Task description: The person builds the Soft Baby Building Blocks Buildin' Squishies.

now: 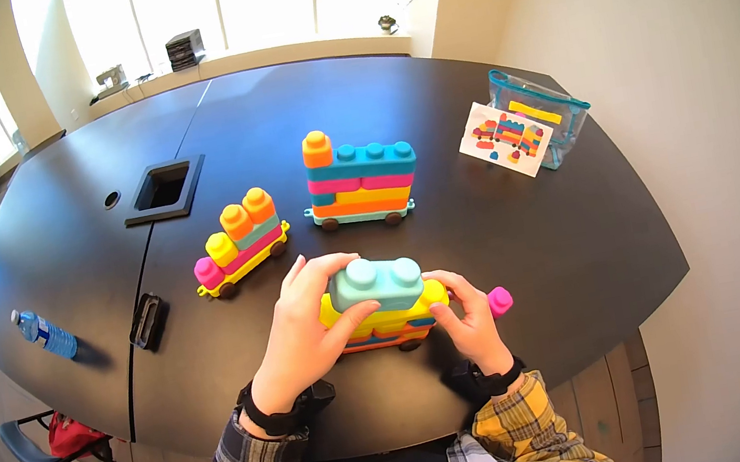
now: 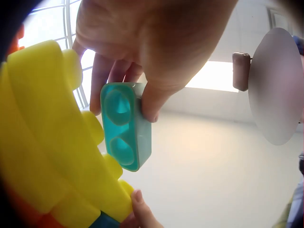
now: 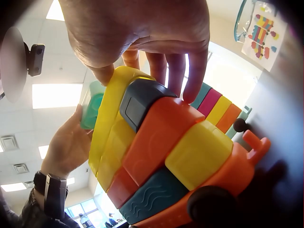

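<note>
My left hand (image 1: 300, 324) pinches a pale teal two-stud block (image 1: 379, 298) between thumb and fingers. In the left wrist view the hollow underside of this block faces the studs of a long yellow block (image 2: 45, 123), with a gap between them. That yellow block tops a wheeled wagon built of toy blocks (image 3: 159, 142), with red, yellow and dark blue blocks on an orange base. My right hand (image 1: 470, 322) grips the top of the wagon at its right end, thumb on one side and fingers on the other. A pink block (image 1: 500, 300) lies just right of that hand.
Beyond my hands stand a stepped block wagon (image 1: 242, 249) and a taller block wagon (image 1: 363, 188). A picture card (image 1: 507, 140) leans on a clear zip bag (image 1: 567, 127) at the back right. A water bottle (image 1: 46, 334) lies at the left, near a table socket opening (image 1: 165, 189).
</note>
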Demonstrator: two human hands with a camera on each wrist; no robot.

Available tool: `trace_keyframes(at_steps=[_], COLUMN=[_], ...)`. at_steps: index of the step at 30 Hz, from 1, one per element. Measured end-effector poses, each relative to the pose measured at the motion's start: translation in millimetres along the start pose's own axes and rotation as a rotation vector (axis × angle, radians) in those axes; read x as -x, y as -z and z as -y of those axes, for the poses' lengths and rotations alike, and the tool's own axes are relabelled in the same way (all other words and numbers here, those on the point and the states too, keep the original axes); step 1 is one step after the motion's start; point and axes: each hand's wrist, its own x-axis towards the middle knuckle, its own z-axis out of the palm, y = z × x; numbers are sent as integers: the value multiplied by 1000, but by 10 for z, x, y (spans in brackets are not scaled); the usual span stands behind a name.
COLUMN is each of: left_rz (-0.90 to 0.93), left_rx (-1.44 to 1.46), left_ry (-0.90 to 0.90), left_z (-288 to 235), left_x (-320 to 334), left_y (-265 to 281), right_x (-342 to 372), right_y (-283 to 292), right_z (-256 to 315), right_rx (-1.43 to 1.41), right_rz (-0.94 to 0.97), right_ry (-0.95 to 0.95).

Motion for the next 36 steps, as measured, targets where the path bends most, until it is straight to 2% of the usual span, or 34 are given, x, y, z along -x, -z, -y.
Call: trace_keyframes(at_steps=[10, 13, 15, 16, 18, 21, 26, 30, 33, 35, 36], left_rz=[124, 135, 138, 137, 138, 121, 131, 127, 135, 15, 16], left_rx=[-121, -145, -135, -136, -136, -163, 14, 29, -67, 45, 45], left_ry=[59, 64, 68, 67, 65, 32, 110, 114, 83, 110, 109], left_z=[66, 103, 115, 112, 116, 143, 156, 139, 115, 152, 185], left_x=[83, 91, 93, 93, 97, 91, 105, 132, 165, 241, 272], left_y=[99, 106, 104, 102, 97, 95, 84, 71, 87, 59, 72], right_x=[-9, -62, -145, -177, -219, -240, -231, -217, -199, -161, -148], right_y=[-2, 11, -26, -27, -36, -90, -125, -124, -58, 68, 182], right_z=[24, 155, 309, 360, 420, 324, 293, 278, 313, 308, 295], right_rx=[23, 108, 227, 228, 266, 238, 217, 195, 243, 206, 243], right_rz=[-4, 24, -31, -33, 134, 123, 108, 106, 129, 29, -16], right_ry=[17, 26, 268, 265, 373, 387, 389, 385, 366, 289, 232])
